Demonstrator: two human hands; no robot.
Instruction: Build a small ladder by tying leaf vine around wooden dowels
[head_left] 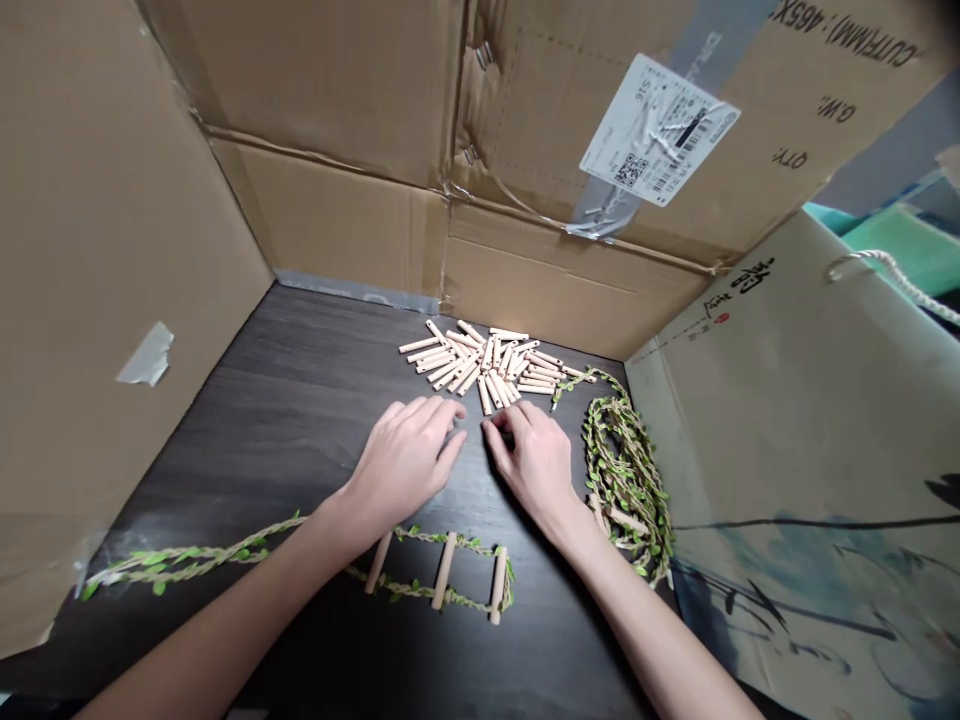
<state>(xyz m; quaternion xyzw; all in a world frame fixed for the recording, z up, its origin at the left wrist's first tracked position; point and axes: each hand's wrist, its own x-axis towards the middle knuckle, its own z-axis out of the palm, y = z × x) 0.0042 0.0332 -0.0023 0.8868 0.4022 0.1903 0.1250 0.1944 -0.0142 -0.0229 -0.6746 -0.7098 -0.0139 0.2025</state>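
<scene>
My left hand (409,450) rests on the dark tabletop just in front of a pile of short wooden dowels (457,365). Its thumb stands apart from the bent fingers, and nothing shows between them. To its right, my right hand (531,455) lies close to the same pile, fingers curled with a gap to the thumb and nothing seen in it. Below my hands lies a small rope ladder (442,572), with wooden rungs tied between leafy green twine; my left forearm hides part of it. The dowels have holes near their ends.
A coil of leafy twine (626,470) lies at the right, with a few dowels caught in it. Cardboard walls (337,220) close off the back and left. A printed paper bag (750,430) stands along the right. Twine ends (187,560) reach the left wall.
</scene>
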